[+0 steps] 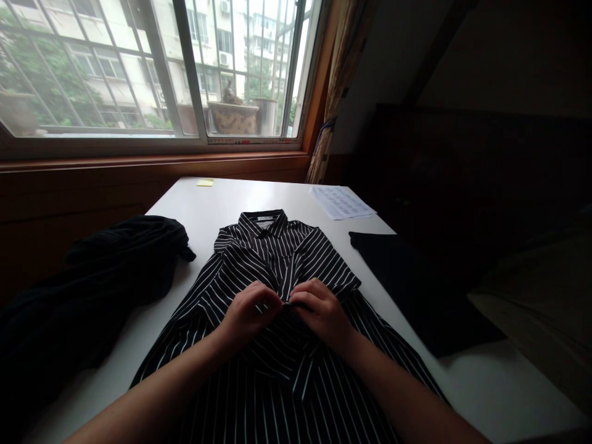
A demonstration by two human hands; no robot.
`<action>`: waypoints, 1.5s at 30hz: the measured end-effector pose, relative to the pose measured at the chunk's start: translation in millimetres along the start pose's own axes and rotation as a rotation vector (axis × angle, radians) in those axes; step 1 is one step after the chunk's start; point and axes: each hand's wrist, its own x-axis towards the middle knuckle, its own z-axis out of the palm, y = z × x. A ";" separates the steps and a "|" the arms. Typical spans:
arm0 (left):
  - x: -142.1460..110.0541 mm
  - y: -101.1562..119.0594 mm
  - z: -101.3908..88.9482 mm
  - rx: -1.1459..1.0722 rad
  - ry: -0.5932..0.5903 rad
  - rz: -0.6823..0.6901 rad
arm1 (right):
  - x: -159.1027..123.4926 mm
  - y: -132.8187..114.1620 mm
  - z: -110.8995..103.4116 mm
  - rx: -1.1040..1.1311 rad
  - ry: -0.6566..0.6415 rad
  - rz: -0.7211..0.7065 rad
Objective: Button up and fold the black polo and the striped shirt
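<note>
A black and white striped shirt dress (259, 253) lies on the white table with its collar at the far end. My left hand (253, 308) pinches the striped cloth at the middle of the front. Close beside it, my right hand (321, 309) grips the same gathered bit of cloth, the two sets of fingertips almost touching. The fabric bunches up between them, and what exactly is pinched there is too small to make out. A loose striped tie end (303, 376) hangs below my hands over the skirt part.
Dark crumpled clothing (124, 259) is heaped on the left. A flat dark folded cloth (416, 296) lies on the right. Printed papers (342, 202) and a yellow sticky note (205, 182) rest near the far edge of the white table (259, 192), below a barred window (240, 68).
</note>
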 end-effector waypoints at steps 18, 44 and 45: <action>-1.4 12.7 1.7 0.236 0.046 0.394 | -0.8 -7.5 -4.9 -0.067 0.072 -0.090; -8.7 6.0 10.3 0.351 0.027 0.387 | -1.1 -9.2 -4.9 -0.062 0.104 -0.128; -8.6 6.2 9.9 0.348 0.050 0.382 | -0.8 -9.7 -5.3 -0.068 0.100 -0.136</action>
